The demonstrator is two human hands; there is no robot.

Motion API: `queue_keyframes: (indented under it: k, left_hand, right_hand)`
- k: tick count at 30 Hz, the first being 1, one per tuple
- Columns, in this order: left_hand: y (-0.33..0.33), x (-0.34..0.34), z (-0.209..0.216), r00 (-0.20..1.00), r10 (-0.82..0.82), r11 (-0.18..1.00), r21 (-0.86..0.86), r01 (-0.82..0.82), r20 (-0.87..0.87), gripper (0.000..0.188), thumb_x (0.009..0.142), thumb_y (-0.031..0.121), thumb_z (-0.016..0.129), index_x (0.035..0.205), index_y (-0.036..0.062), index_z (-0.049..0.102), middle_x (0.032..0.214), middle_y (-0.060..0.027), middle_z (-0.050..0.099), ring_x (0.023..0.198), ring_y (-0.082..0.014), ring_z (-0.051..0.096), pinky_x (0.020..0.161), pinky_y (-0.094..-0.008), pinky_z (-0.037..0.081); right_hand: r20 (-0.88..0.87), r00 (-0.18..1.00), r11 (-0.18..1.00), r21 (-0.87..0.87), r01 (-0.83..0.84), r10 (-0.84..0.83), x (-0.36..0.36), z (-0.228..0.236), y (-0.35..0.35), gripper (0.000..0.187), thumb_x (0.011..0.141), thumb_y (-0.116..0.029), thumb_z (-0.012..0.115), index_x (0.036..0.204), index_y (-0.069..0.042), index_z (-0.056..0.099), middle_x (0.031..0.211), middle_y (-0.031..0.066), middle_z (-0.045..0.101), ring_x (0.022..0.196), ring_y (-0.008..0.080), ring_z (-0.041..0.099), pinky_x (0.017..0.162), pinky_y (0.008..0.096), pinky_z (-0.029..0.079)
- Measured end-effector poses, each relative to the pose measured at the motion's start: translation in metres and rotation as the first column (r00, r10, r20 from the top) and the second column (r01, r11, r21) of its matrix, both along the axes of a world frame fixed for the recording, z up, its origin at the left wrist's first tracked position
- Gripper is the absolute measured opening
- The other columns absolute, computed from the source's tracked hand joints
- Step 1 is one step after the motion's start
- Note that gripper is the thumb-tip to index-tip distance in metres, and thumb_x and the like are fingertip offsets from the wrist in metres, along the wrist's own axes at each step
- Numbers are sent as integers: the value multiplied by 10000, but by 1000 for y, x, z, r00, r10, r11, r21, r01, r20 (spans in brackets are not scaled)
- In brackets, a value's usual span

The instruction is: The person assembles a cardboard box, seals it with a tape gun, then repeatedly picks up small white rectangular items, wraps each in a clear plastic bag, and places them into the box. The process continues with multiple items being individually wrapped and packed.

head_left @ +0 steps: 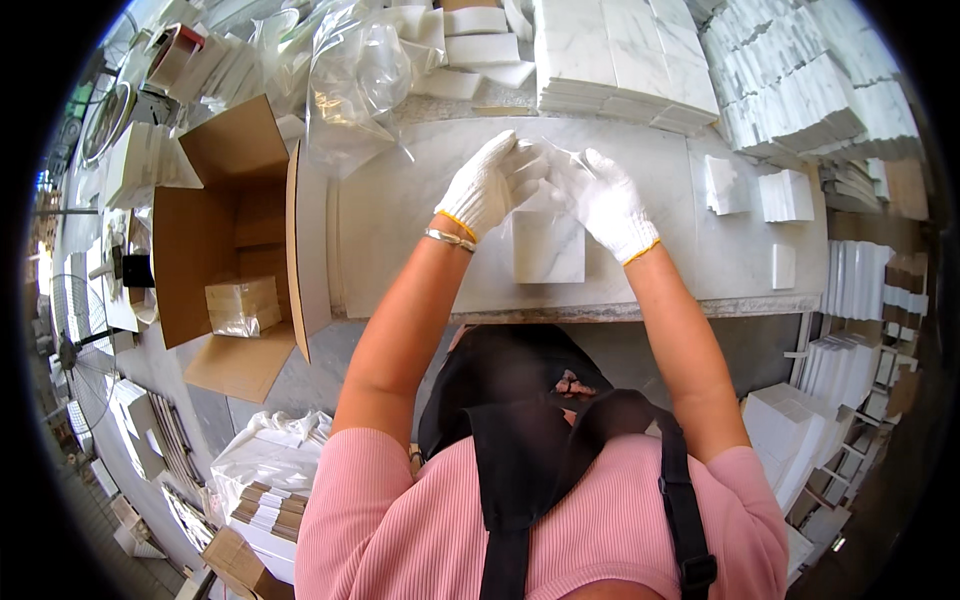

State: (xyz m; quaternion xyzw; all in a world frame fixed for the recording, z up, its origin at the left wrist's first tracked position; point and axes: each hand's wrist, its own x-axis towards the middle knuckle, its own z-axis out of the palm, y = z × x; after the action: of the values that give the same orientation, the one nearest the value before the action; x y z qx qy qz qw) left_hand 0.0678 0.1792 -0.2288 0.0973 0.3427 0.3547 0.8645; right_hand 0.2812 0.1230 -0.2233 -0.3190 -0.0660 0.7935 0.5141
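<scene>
Both hands wear white knit gloves with yellow cuffs and meet over the middle of the pale marble worktop point(420, 250). Between them is a thin clear plastic bag point(553, 158), hard to make out against the stone. My left hand point(492, 183) grips its left side, fingers pointing right. On the other side my right hand point(607, 205) has its fingers closed on the bag's edge. Just below the gloves, a squarish white marble tile block point(549, 248) with faint grey veining lies flat; whether it is one tile or a stack I cannot tell.
To the left an open cardboard box point(180, 260) holds a plastic-wrapped tile pack point(242, 306). Crumpled clear bags point(355, 80) lie at the back, beside a large tile stack point(625, 60). Small tile pieces point(786, 196) stand at the right, with more stacks point(790, 95) behind.
</scene>
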Motion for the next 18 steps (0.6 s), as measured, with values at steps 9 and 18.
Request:
queue_keyframes:
  k: [9,18]
  left_hand:
    - [26,3,-41,992,-116,993,-37,115,-49,400,1019,360,627,1311,89,591,1483,-146,557,1317,-358,545,1107,-493,436]
    - [27,-2,-57,990,-130,991,-11,130,53,633,1029,376,593,1547,81,382,1585,-180,433,1381,-374,487,1134,-493,416]
  right_hand:
    - [918,379,993,114,34,-118,9,6,13,419,980,-276,683,1337,-63,628,1394,139,620,1286,292,581,1040,411,488]
    - [729,-253,564,216,-797,-636,-30,24,-40,625,910,-435,708,1467,-191,561,1528,140,499,1398,339,479,1155,496,381]
